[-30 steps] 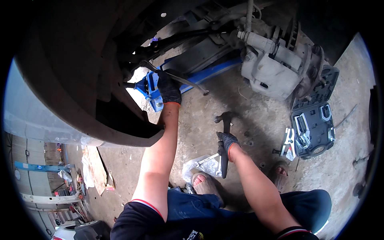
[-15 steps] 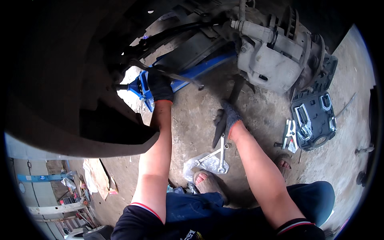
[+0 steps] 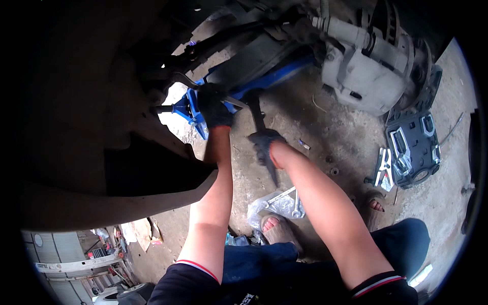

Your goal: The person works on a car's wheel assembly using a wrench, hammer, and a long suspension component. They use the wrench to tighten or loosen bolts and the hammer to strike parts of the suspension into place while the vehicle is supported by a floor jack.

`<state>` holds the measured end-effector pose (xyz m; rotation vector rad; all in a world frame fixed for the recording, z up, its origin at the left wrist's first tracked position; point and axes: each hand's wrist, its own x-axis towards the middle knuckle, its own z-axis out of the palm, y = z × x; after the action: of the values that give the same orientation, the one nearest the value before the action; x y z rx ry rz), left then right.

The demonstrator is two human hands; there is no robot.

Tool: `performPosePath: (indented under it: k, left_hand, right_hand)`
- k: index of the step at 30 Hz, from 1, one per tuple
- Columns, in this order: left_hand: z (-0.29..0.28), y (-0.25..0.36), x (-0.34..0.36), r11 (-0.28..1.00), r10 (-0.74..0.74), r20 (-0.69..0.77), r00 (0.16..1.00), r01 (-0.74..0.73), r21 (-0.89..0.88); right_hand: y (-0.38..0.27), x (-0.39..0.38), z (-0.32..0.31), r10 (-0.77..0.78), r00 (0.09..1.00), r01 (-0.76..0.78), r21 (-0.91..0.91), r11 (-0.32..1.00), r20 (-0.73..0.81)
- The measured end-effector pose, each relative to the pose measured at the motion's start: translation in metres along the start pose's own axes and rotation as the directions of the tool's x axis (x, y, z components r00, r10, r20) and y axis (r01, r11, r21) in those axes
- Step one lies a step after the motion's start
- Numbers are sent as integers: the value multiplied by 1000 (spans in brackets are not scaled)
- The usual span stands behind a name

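Note:
My left hand (image 3: 215,108), in a dark glove, is closed around a metal bar (image 3: 235,102) with a curved far end under the car. Behind that hand stands a blue floor jack (image 3: 195,111). My right hand (image 3: 266,145), gloved too, grips the handle of a hammer (image 3: 258,116). The hammer's dark head is at the bar's near end; whether they touch I cannot tell. To the right hangs the grey brake caliper (image 3: 363,84) beside its disc. The bar's far end is partly lost in shadow.
The dark fender (image 3: 152,203) curves close to my left forearm. Spanners (image 3: 296,206) lie on a plastic bag (image 3: 259,208) by my foot. An open tool case (image 3: 409,175) with silver puller parts sits at right, pliers-like tools (image 3: 384,165) beside it.
My right hand has swung the hammer left, from below the caliper to the bar's end. My left hand keeps its hold on the bar. The whole view has shifted slightly.

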<state>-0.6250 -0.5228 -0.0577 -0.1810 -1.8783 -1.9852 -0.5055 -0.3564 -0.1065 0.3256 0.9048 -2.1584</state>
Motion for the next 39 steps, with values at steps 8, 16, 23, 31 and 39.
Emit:
performPosePath:
  k: [8,16,23,31,39]
  left_hand:
    - [-9,16,0,990,-58,28,998,61,-127]
    - [-5,14,-4,999,29,40,999,-28,-36]
    - [-29,28,-12,995,1,50,999,-6,104]
    - [-32,29,-12,997,35,119,992,-43,59]
    - [-44,37,-24,890,2,151,989,-70,451]
  right_hand:
    - [-20,-13,-51,-217,946,320,614,722,-239]
    - [-12,10,-5,-238,860,491,605,627,-451]
    - [-15,-14,4,87,989,-25,438,899,-121]
    - [-24,-15,-79,-250,685,685,489,540,-684]
    - [10,11,18,189,977,-146,331,932,-103]
